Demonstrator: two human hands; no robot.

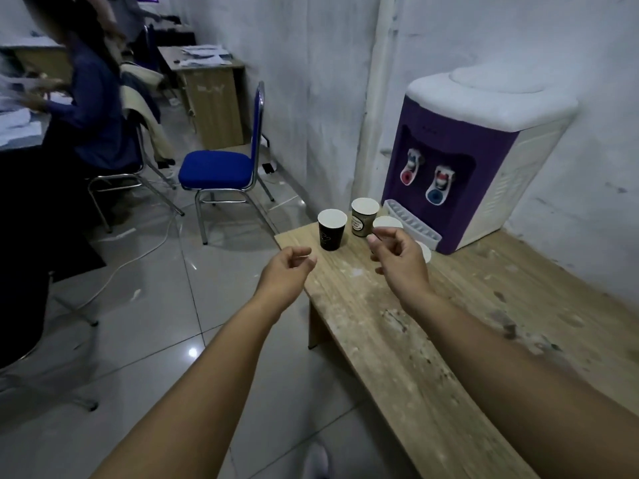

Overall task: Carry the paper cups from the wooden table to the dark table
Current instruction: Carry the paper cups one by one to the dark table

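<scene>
Several paper cups stand at the far corner of the worn wooden table [397, 340]. A black cup [331, 230] is nearest the corner and a brown printed cup [363, 216] stands behind it. Two more white rims [386, 223] [426, 252] show partly behind my right hand [397, 257]. That hand hovers over the table just in front of them, fingers loosely curled and empty. My left hand [288, 271] hangs at the table's left edge, a little short of the black cup, fingers apart and holding nothing. A dark table [20, 174] lies at the left.
A purple and white water dispenser [477, 157] stands on the table against the wall behind the cups. A blue chair [224, 167] is on the tiled floor to the left. A seated person [86, 108] works beside the dark table. A cable [138, 257] runs across the floor.
</scene>
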